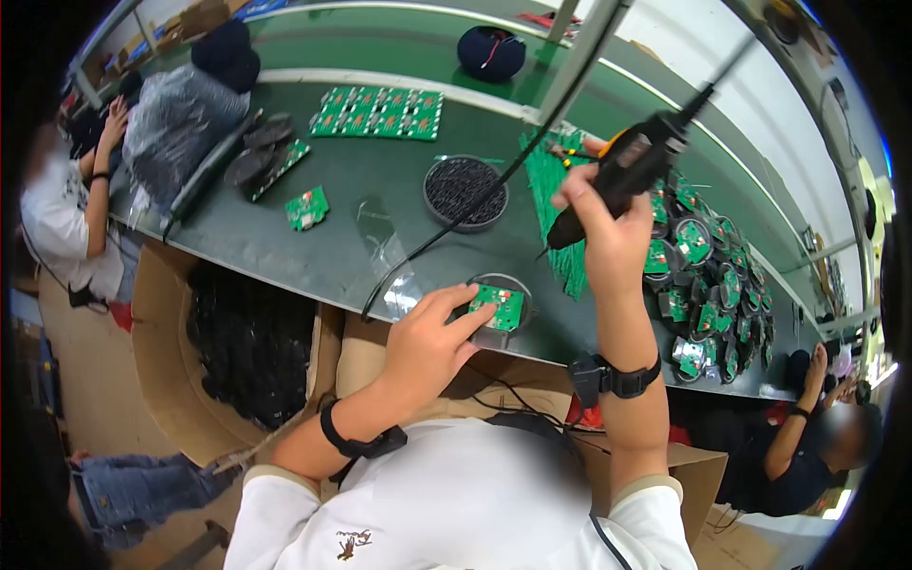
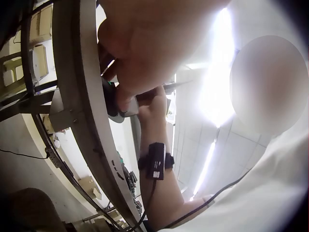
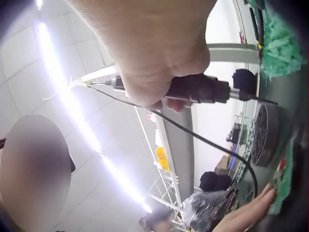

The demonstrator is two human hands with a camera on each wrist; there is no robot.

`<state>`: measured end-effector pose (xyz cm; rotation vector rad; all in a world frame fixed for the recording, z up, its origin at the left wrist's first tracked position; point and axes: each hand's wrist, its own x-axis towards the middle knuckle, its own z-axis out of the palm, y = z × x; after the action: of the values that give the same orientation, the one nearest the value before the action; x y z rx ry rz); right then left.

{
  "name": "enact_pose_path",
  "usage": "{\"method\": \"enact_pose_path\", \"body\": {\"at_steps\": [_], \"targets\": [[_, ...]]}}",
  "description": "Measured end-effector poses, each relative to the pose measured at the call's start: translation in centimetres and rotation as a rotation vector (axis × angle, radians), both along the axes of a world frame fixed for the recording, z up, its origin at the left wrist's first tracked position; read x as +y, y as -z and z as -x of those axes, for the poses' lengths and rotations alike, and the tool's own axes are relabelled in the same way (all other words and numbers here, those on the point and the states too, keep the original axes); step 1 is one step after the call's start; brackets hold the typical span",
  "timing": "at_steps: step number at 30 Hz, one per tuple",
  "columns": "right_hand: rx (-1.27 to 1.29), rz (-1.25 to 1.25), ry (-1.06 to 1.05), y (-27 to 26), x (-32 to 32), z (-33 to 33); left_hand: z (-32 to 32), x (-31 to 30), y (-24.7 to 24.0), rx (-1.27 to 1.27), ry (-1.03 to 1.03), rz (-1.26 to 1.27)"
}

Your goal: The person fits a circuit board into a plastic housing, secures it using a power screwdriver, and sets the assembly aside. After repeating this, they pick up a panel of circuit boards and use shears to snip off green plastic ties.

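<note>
My left hand steadies a green circuit board seated in a round dark housing at the bench's front edge. Its fingertips lie over the board, and the left wrist view shows the thumb against the side of the housing. Raised above the bench, my right hand grips a black electric screwdriver. The screwdriver's bit slants down and left, apart from the board. In the right wrist view, the screwdriver lies across the palm, with the bit beyond the fingers.
A round tray of small black screws sits mid-bench, with green strips beside it. Assembled units pile up at right. Behind are a board panel and a loose board. A black cable crosses the bench.
</note>
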<state>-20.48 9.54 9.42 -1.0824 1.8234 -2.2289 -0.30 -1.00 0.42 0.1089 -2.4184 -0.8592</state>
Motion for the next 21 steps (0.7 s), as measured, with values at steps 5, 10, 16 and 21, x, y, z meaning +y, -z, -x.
{"method": "enact_pose_path", "body": {"at_steps": [5, 10, 16, 21], "targets": [[0.376, -0.505, 0.401, 2.0, 7.2, -2.2, 0.1, -0.5, -0.4, 0.108, 0.038, -0.158], [-0.833, -0.241, -0.320, 5.3, 11.8, -6.1, 0.8, 1.4, -2.3, 0.253, 0.216, -0.043], [-0.713, 0.002, 0.152, 4.1, 22.8, -2.1, -0.9, 1.2, -5.1, 0.068, 0.136, -0.128], [-0.607, 0.220, 0.509, 2.1, 34.0, 1.4, -3.7, -3.7, -4.5, -0.020, -0.067, -0.148]]}}
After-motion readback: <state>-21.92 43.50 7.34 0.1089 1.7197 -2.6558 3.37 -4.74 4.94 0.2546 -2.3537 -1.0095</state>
